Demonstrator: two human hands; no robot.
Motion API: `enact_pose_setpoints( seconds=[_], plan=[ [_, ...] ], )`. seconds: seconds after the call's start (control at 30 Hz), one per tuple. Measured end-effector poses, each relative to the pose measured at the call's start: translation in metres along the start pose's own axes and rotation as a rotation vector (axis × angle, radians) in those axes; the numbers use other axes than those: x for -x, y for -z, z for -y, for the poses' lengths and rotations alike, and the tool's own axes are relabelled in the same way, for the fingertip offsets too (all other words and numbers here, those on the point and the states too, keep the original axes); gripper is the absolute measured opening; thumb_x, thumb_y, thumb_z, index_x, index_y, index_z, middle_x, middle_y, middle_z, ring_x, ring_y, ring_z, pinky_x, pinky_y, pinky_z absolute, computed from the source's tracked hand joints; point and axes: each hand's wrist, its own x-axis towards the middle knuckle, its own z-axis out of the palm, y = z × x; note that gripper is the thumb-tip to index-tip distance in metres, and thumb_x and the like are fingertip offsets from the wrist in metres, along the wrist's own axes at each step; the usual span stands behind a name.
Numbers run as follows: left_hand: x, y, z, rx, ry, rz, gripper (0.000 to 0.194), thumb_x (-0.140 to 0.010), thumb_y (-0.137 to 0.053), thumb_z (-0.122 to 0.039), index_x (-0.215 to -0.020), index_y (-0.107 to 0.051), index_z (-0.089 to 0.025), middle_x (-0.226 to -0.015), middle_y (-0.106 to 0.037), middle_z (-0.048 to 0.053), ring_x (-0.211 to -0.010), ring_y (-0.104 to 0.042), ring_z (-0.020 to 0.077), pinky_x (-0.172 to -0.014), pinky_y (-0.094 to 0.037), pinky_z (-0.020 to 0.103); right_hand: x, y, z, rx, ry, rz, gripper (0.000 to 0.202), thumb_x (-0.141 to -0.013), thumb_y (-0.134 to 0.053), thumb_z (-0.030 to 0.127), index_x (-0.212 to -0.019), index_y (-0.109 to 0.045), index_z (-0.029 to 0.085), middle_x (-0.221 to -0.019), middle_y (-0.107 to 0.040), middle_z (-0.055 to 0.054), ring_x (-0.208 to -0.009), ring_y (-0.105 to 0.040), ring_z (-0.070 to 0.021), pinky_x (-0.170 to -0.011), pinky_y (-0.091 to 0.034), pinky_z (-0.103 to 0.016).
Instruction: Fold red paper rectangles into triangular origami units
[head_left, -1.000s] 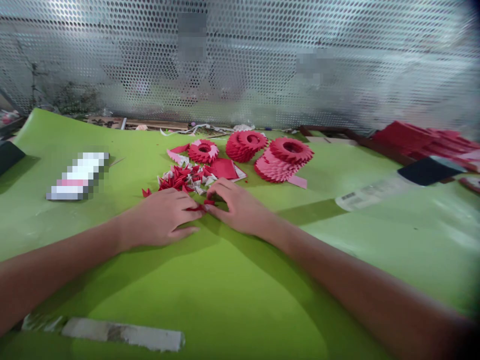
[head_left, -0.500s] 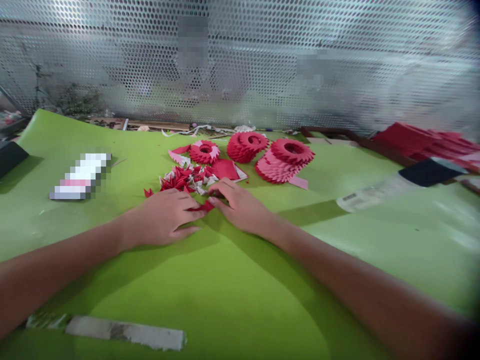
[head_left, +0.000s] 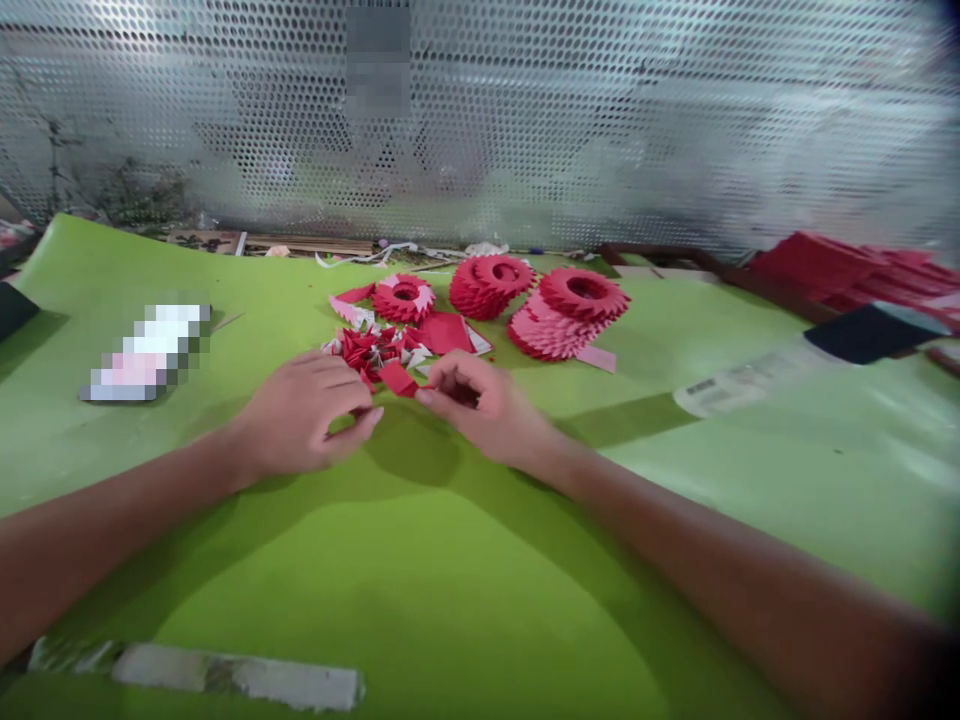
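Note:
A small folded piece of red paper (head_left: pixel 399 379) is pinched at its right end by my right hand (head_left: pixel 480 405), just above the green tabletop. My left hand (head_left: pixel 307 415) is beside it on the left, with the thumb apart from the curled fingers and nothing visible between them. Right behind the hands lies a pile of folded red and white paper pieces (head_left: pixel 367 348), partly covered by my left hand. Flat red paper sheets (head_left: pixel 444 332) lie at the pile's right side.
Behind stand a small red-and-pink paper ring (head_left: pixel 403 297), a red ring stack (head_left: pixel 487 288) and a taller red-and-pink one (head_left: pixel 562 320). A pixelated phone-like object (head_left: pixel 150 352) lies left. At right are a clear cylinder with a dark end (head_left: pixel 870 335) and red paper stacks (head_left: pixel 817 265).
My left hand has come off the red paper and drawn back to the left. My right hand now holds the piece alone, lifted and more fully in sight.

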Motion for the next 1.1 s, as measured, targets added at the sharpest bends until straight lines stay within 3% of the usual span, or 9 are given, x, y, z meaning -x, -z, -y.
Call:
enact_pose_setpoints(
  seconds=[0.1, 0.27, 0.43, 0.6, 0.73, 0.9, 1.1],
  plan=[
    [0.0, -0.001, -0.003, 0.093, 0.059, 0.039, 0.037, -0.101, -0.046, -0.033, -0.079, -0.071, -0.017, -0.068, -0.071, 0.002, -0.058, -0.061, 0.0147, -0.066, -0.049, 0.031, 0.006, -0.004, 0.009, -0.09, 0.059, -0.068, 0.016, -0.092, -0.065, 0.034, -0.09, -0.057, 0.02, -0.073, -0.058, 0.002, -0.06, -0.049, -0.0104, -0.054, -0.039, -0.023],
    [-0.003, 0.002, -0.013, 0.273, 0.17, 0.04, 0.03, -0.101, -0.05, -0.034, -0.092, -0.073, -0.016, -0.078, -0.075, 0.003, -0.065, -0.066, 0.0151, -0.063, -0.05, 0.027, 0.013, -0.01, 0.016, -0.148, 0.055, 0.085, 0.016, -0.094, -0.064, 0.034, -0.09, -0.06, 0.019, -0.07, -0.058, 0.003, -0.056, -0.05, -0.01, -0.049, -0.038, -0.022],
    [-0.004, 0.001, -0.017, 0.476, 0.236, 0.011, 0.026, -0.1, -0.053, -0.029, -0.091, -0.073, -0.016, -0.084, -0.076, 0.005, -0.07, -0.067, 0.0142, -0.061, -0.05, 0.024, 0.015, -0.012, 0.019, -0.136, 0.151, 0.084, 0.014, -0.093, -0.065, 0.029, -0.085, -0.062, 0.019, -0.07, -0.06, 0.002, -0.056, -0.049, -0.0091, -0.051, -0.038, -0.022],
    [-0.004, 0.002, -0.02, 0.569, 0.289, 0.036, 0.03, -0.099, -0.049, -0.03, -0.087, -0.071, -0.014, -0.074, -0.071, 0.005, -0.058, -0.059, 0.0126, -0.051, -0.043, 0.023, 0.012, -0.009, 0.017, -0.129, 0.035, 0.07, 0.031, -0.098, -0.057, 0.044, -0.087, -0.066, 0.017, -0.07, -0.061, 0.001, -0.051, -0.044, -0.0083, -0.045, -0.031, -0.021],
    [-0.004, 0.003, -0.02, 0.634, 0.33, 0.136, 0.032, -0.099, -0.05, -0.034, -0.085, -0.071, -0.013, -0.073, -0.07, 0.005, -0.06, -0.058, 0.0121, -0.05, -0.039, 0.021, 0.01, -0.008, 0.015, -0.17, -0.035, 0.029, 0.034, -0.096, -0.06, 0.049, -0.097, -0.07, 0.017, -0.076, -0.067, -0.001, -0.055, -0.051, -0.0097, -0.045, -0.035, -0.021],
    [-0.003, 0.0, -0.02, 0.688, 0.416, 0.233, 0.036, -0.097, -0.052, -0.04, -0.082, -0.07, -0.013, -0.065, -0.065, 0.002, -0.05, -0.048, 0.009, -0.043, -0.029, 0.019, 0.014, -0.009, 0.02, 0.004, 0.199, -0.121, 0.015, -0.096, -0.063, 0.029, -0.092, -0.074, 0.018, -0.084, -0.075, -0.004, -0.068, -0.066, -0.0133, -0.055, -0.047, -0.023],
    [-0.001, -0.002, -0.015, 0.801, 0.471, 0.239, 0.035, -0.097, -0.053, -0.042, -0.085, -0.07, -0.013, -0.069, -0.066, 0.003, -0.053, -0.051, 0.0102, -0.046, -0.035, 0.019, 0.014, -0.006, 0.015, 0.269, 0.663, -0.2, 0.013, -0.096, -0.064, 0.018, -0.099, -0.076, 0.022, -0.083, -0.079, -0.002, -0.067, -0.07, -0.0134, -0.064, -0.057, -0.026]
  ],
)
